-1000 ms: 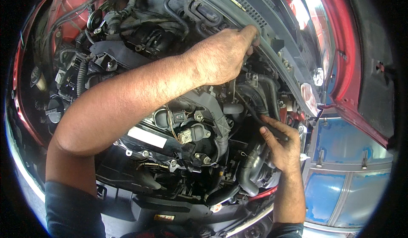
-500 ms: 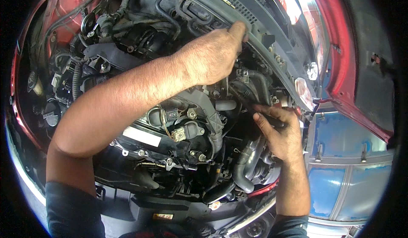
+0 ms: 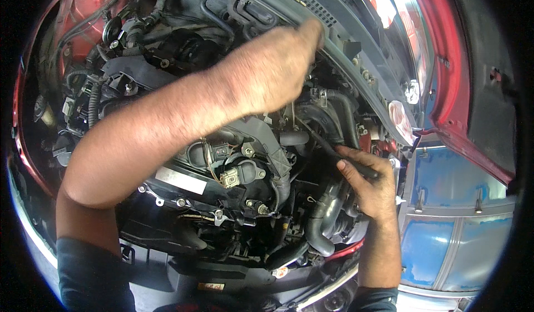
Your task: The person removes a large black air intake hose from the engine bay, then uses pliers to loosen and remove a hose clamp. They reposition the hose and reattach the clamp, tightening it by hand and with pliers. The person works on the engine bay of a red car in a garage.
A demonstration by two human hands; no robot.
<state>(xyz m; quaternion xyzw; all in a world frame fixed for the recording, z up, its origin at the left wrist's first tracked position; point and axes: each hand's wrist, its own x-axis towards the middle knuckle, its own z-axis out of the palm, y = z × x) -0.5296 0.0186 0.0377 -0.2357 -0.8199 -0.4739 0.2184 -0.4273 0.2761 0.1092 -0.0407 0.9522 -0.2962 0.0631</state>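
Note:
My left arm reaches across the engine (image 3: 183, 181). The left hand (image 3: 272, 70) is closed near the rear edge of the engine bay, its fingers turned down and away, so what they hold is hidden. My right hand (image 3: 367, 181), at the right side of the engine, is closed round a slim dark tool (image 3: 361, 169) with a black handle. Its thin shaft points up and left toward the hoses below the left hand; the tip is hard to make out. Beside it a black curved hose (image 3: 342, 111) runs down from a clamp.
Ignition coils with a pale connector (image 3: 230, 177) stand on the engine top. A metal pipe (image 3: 320, 223) bends below the right hand. The cowl grille (image 3: 311, 8) borders the far side, and a raised red panel (image 3: 450, 89) rises at right. Blue-and-grey panels (image 3: 428, 245) stand beyond.
The right hand's tool has tilted, so its handle and shaft show more plainly. The left hand has shifted slightly and is blurred. The whole view has moved a little.

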